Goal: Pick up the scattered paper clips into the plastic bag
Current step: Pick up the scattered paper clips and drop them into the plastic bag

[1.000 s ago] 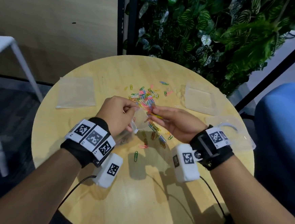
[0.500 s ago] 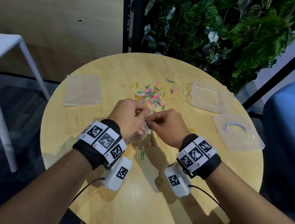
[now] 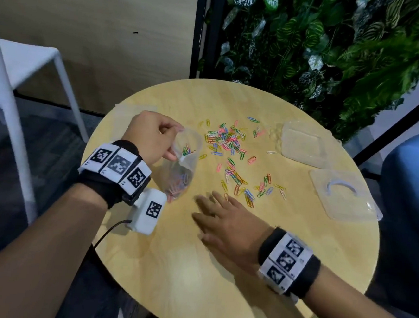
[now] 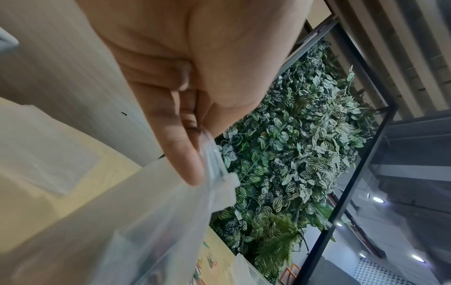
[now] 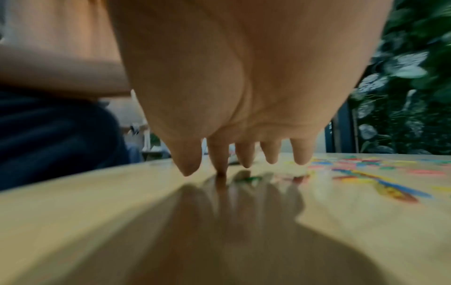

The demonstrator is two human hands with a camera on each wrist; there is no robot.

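My left hand (image 3: 152,139) pinches the rim of a clear plastic bag (image 3: 181,166) that hangs above the round wooden table (image 3: 219,272); several coloured clips lie inside it. In the left wrist view the fingers (image 4: 185,154) clamp the bag's (image 4: 146,221) top edge. Coloured paper clips (image 3: 230,140) lie scattered across the table's middle, with a second patch (image 3: 246,184) nearer me. My right hand (image 3: 221,220) is flat and spread low over the table, fingers straight, just short of the near clips. From the right wrist its fingertips (image 5: 220,169) touch the wood beside blurred clips (image 5: 354,169).
Two clear plastic containers sit at the right, one at the back (image 3: 302,143), one with a white handle (image 3: 341,194) near the edge. A white chair (image 3: 22,73) stands left of the table. A plant wall (image 3: 325,42) rises behind. A blue seat (image 3: 410,199) is at the right.
Both hands were together at the bag's mouth. The right hand has left it and dropped flat onto the table near me; the left hand has lifted the bag up and to the left.
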